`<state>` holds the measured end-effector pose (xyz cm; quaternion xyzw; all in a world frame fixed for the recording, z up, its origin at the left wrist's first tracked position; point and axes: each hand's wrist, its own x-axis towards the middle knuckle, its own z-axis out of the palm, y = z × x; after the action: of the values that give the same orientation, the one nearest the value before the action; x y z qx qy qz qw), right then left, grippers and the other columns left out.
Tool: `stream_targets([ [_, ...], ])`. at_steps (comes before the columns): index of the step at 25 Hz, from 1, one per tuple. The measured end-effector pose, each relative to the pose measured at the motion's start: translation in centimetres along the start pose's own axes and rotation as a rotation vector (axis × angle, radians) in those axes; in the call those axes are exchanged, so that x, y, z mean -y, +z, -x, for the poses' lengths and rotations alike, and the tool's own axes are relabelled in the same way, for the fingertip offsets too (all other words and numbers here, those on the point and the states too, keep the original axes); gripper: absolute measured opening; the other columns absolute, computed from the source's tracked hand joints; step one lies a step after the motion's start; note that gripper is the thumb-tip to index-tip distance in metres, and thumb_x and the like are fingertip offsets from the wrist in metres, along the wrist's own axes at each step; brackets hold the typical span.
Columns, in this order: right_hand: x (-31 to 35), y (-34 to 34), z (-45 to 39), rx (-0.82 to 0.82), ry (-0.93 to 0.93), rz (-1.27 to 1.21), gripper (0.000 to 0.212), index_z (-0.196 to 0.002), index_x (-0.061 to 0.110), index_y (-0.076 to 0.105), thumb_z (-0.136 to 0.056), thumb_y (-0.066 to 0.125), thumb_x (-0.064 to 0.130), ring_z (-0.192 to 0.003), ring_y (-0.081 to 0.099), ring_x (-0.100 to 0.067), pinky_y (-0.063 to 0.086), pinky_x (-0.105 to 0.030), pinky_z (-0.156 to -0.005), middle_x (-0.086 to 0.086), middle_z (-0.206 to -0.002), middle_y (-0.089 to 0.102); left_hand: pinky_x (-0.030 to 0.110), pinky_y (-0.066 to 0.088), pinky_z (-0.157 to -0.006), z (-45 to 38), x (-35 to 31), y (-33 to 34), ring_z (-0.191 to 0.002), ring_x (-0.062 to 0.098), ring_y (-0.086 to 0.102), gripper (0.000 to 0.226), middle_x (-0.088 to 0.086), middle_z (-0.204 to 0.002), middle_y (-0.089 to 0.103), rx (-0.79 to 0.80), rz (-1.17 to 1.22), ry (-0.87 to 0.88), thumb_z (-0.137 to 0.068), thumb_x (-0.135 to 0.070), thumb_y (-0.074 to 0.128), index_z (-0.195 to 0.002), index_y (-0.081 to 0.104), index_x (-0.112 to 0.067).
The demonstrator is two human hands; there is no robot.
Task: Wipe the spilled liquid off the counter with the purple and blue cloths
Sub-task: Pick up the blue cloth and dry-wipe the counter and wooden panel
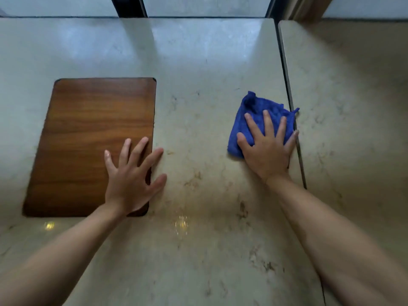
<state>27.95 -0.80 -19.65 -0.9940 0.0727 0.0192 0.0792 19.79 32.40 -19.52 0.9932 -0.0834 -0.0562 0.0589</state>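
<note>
pressing flat, right hand [268,149] covers a bunched blue cloth [256,113].

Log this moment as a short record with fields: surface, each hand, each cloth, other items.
surface: pale stone counter, with a seam along its right side
right hand: flat, fingers spread, pressing on the blue cloth
blue cloth: bunched, beside the seam
left hand: open, fingers spread, over the near right edge of the wooden board
purple cloth: not in view
spill: faint glinting patch near the counter's front
</note>
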Motion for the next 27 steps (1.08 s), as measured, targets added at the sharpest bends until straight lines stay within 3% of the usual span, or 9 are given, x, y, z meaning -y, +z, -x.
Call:
stream_targets([
  [4,1.3,-0.3,-13.8,0.101,0.028,-0.011,0.069,-0.149,0.058,0.015,-0.084,0.019,0.081,-0.151,-0.008,-0.036,-0.015,-0.065,-0.113,0.008,-0.167,0.005,0.079,0.009,-0.109,-0.3,0.3,0.1,-0.153,0.035,0.014,0.071,0.002,-0.166,0.021,0.020,0.002,-0.009,-0.090,-0.076,0.030,-0.151,0.035,-0.040],
  [9,4.2,-1.7,-28.7,0.126,0.036,0.004,0.080,-0.150,0.057,0.015,-0.077,0.015,0.089,-0.149,-0.010,-0.044,-0.013,-0.066,-0.114,0.002,-0.167,0.003,0.079,0.008,-0.109,-0.1,0.7,0.9,-0.153,0.036,0.013,0.074,0.000,-0.167,0.016,-0.013,-0.014,-0.013,-0.088,-0.078,0.032,-0.154,0.022,-0.047],
  [13,6.9,-1.8,-33.8,0.111,-0.018,0.035,0.079,-0.149,0.057,0.016,-0.076,0.014,0.088,-0.147,-0.006,-0.051,-0.010,-0.067,-0.115,-0.006,-0.167,0.005,0.079,0.006,-0.109,-0.5,0.5,0.9,-0.152,0.038,0.015,0.074,0.002,-0.167,0.019,-0.036,-0.019,-0.004,-0.088,-0.077,0.034,-0.154,0.022,-0.046],
  [20,9.8,0.1,-30.3,0.075,-0.279,0.014,0.075,-0.147,0.057,0.012,-0.079,0.018,0.088,-0.146,0.008,-0.050,-0.002,-0.074,-0.112,-0.005,-0.164,0.017,0.080,0.011,-0.108,-0.8,0.2,0.3,-0.151,0.039,0.017,0.071,0.006,-0.165,0.024,-0.012,-0.023,-0.016,-0.089,-0.074,0.036,-0.152,0.030,-0.042],
  [27,10.4,-0.2,-14.4,0.195,-0.287,0.061,0.077,-0.148,0.061,0.008,-0.078,0.012,0.091,-0.150,-0.012,-0.040,-0.008,-0.067,-0.115,0.003,-0.168,-0.004,0.081,0.011,-0.107,-0.9,0.7,0.4,-0.152,0.037,0.015,0.069,0.002,-0.165,0.022,-0.020,0.016,-0.001,-0.090,-0.076,0.030,-0.151,0.031,-0.043],
])
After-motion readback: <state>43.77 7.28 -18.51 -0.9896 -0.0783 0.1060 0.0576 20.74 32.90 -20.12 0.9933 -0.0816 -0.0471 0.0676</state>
